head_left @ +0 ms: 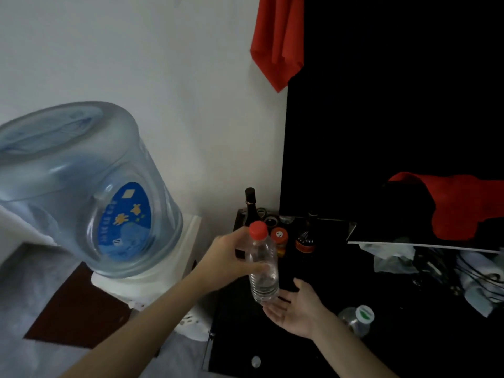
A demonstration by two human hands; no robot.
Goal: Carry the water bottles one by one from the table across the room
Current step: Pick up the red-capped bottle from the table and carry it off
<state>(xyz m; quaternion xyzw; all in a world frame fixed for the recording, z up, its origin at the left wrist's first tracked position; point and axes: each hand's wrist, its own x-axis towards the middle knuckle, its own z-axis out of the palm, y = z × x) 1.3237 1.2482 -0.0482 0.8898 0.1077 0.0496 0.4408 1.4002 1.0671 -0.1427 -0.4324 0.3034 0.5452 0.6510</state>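
The clear water bottle (263, 271) has a red cap. At its 9 o'clock the big jug (81, 186) is pale blue, with a blue label carrying yellow-orange shapes. The counter (300, 350) is glossy black. At 5 o'clock a second clear bottle (357, 320) has a white cap with a green mark. Red cloth (278, 42) hangs at 12 o'clock — more red cloth lies at 2 o'clock. Just behind, a small jar (279, 240) has an orange lid.

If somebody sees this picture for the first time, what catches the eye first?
The clear plastic bottle with a red cap at centre, gripped by the left hand, with the open right hand beneath it. At left, the big blue water jug stands inverted on a white dispenser.
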